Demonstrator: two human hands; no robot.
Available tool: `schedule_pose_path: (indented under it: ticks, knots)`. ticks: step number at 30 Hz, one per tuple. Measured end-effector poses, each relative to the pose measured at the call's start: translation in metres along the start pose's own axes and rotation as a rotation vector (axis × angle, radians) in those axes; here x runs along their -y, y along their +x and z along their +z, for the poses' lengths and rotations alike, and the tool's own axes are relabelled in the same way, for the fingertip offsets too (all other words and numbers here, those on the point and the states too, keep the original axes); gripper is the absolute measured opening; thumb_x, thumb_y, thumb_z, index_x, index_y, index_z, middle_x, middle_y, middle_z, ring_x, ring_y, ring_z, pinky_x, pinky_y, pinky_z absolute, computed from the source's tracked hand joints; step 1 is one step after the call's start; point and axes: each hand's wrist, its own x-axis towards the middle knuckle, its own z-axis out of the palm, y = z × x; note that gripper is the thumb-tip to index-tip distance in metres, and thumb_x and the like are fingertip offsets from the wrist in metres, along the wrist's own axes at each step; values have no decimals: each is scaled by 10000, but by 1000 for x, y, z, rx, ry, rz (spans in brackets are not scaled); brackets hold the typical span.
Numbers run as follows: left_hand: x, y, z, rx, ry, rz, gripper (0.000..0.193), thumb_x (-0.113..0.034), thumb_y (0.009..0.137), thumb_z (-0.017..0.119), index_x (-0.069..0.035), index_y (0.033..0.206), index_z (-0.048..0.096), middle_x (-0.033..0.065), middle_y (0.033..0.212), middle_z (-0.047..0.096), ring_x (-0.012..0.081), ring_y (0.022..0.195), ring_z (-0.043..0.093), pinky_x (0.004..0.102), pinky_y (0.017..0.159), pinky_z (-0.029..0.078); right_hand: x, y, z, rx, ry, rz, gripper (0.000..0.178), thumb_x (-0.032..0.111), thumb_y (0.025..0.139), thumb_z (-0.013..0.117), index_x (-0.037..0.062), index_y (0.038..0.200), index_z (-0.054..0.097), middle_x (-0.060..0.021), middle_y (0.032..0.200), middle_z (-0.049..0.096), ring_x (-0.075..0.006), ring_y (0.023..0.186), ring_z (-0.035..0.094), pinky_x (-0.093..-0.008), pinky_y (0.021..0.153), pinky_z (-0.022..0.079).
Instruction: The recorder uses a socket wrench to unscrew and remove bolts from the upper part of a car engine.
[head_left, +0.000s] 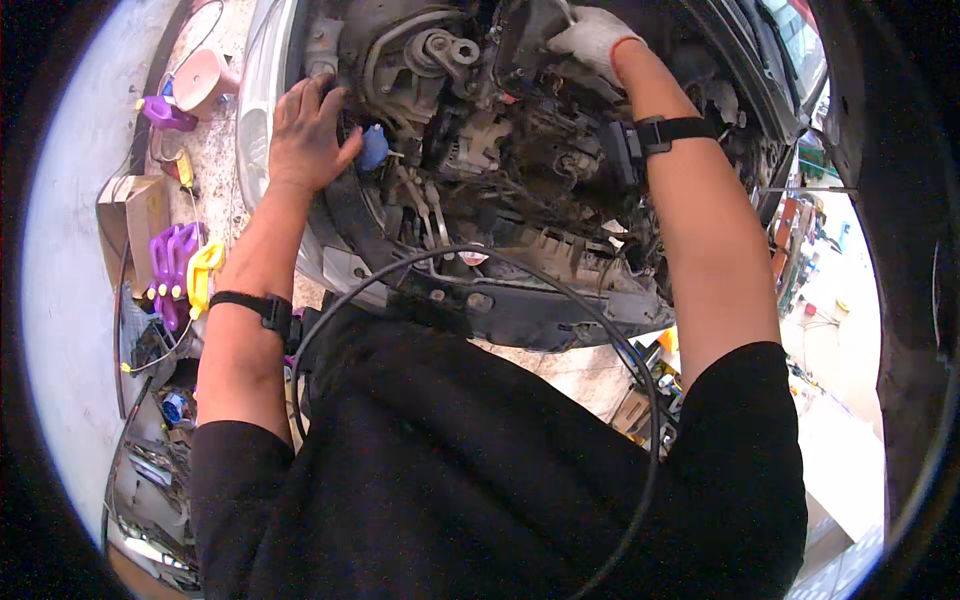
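The blue cap (374,147) is lying on the mount's (440,50) near-left side, just beside the left hand (308,138), which is resting loosely spread; the right hand (597,42) is sitting right of the mount, grip unclear.

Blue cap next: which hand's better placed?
Left, likely. The left hand is at the engine bay edge, thumb close beside the blue cap. The gloved right hand is well over to the right, deeper in.

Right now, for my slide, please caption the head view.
Bare left hand beside a blue cap, white-gloved right hand over the engine bay.
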Motion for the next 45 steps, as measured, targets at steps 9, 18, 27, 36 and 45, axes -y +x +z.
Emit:
schedule_pose_path:
  ticks: [9, 18, 27, 36, 45]
  knots:
    - [-2, 1, -2, 4, 22, -4, 591, -394, 808, 764, -113, 1309, 624, 132, 1437, 529, 351, 1383, 446, 482, 1182, 340, -26, -48, -20, -74, 265, 158, 378, 264, 804, 731, 63, 1124, 736, -148, 1006, 740, -292, 940, 696, -412, 853, 548]
    - [-5, 3, -1, 11, 29, 6, 574, -391, 803, 766, -138, 1301, 632, 128, 1436, 541, 344, 1385, 455, 470, 1181, 343, -33, -51, 20, -133, 143, 193, 420, 297, 827, 640, 52, 1155, 733, -255, 1148, 725, -437, 1104, 685, -485, 982, 546]
    - [-1, 2, 2, 16, 31, 12, 602, -381, 801, 771, -139, 1329, 613, 128, 1439, 534, 353, 1382, 455, 489, 1175, 340, -43, -27, 24, -38, 244, 435, 315, 179, 921, 662, 68, 1209, 719, -161, 1122, 742, -256, 991, 727, -424, 879, 579]
    - [-5, 3, 2, 34, 75, 26, 635, -383, 805, 773, -133, 1362, 599, 135, 1451, 519, 385, 1382, 442, 495, 1170, 337, 6, -39, -2, 53, -56, 153, 458, 205, 827, 589, 55, 1234, 737, -210, 1320, 684, -398, 1235, 658, -482, 1043, 523]
    - [-2, -2, 2, 20, 69, 10, 662, -415, 828, 766, -109, 1383, 574, 157, 1444, 520, 392, 1375, 447, 499, 1172, 336, 8, -39, -4, -3, 122, 500, 472, 225, 851, 588, 72, 1278, 720, -188, 1359, 670, -395, 1246, 652, -488, 1046, 523]
